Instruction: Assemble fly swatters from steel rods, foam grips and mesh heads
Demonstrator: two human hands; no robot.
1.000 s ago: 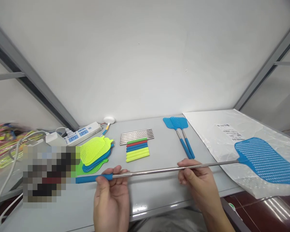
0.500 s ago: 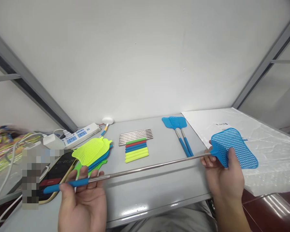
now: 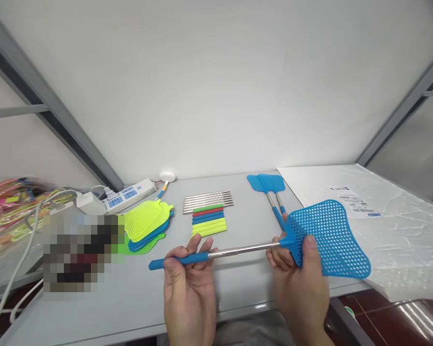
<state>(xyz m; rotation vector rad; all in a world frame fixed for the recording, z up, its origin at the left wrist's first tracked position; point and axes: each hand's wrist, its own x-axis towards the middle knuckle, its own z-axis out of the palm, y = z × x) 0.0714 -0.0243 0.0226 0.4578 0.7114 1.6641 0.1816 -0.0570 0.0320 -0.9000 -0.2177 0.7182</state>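
Observation:
A blue fly swatter [image 3: 328, 235] with a telescopic metal rod is held level between my two hands, above the front of the table. My left hand [image 3: 191, 283] is closed on its blue handle, thumb over the grip. At the other end, my right hand [image 3: 299, 274] grips the rod's top and the base of the perforated head. Beyond the swatter lie several coloured handle sleeves [image 3: 209, 221] in green, red, blue and yellow. Several bare metal rods [image 3: 207, 201] lie side by side behind them.
Two blue swatters [image 3: 270, 183] lie at the back right beside a white plastic mailer [image 3: 393, 230]. Yellow, blue and green swatter heads [image 3: 146, 221] are piled at the left. A power strip [image 3: 130, 194] with cables and a bag of colourful items [image 3: 18, 202] stand farther left.
My hands have come closer together, and the swatter's rod has slid in and is much shorter. The left hand has moved right, and the view has shifted slightly.

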